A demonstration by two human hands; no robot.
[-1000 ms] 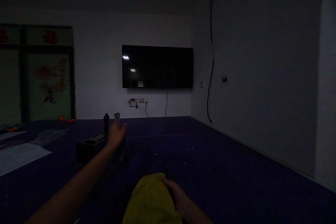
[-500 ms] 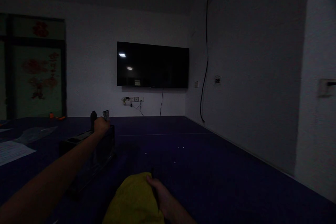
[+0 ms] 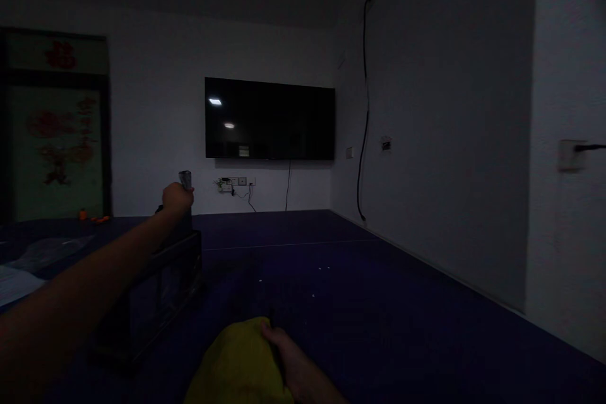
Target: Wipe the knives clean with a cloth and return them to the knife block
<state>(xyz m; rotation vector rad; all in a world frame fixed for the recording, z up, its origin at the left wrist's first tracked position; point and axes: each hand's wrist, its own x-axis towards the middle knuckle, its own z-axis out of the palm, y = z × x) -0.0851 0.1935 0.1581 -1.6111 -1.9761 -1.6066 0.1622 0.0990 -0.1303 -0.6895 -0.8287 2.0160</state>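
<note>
My left hand (image 3: 178,199) reaches far forward, closed around a handle with a shiny grey end (image 3: 185,179). A dark part runs down from the fist towards the top of a black open-framed rack (image 3: 196,246); the dimness hides what kind of tool it is. The rack stands upright on the purple-blue tabletop (image 3: 379,322), partly behind my left forearm. Low in the middle, my right hand (image 3: 291,353) grips the right edge of a bunched yellow cloth (image 3: 237,360), thumb on top. Its other fingers are hidden.
Paper sheets (image 3: 16,284) and a clear plastic bag (image 3: 52,252) lie at the left. Small orange objects (image 3: 99,219) sit at the far left edge. Several tiny white bits (image 3: 313,295) dot the table. A television (image 3: 269,118) hangs on the wall beyond.
My left hand has risen above the rack with the grey-ended handle in it. The view has shifted slightly to the right. My right hand keeps its grip on the yellow cloth.
</note>
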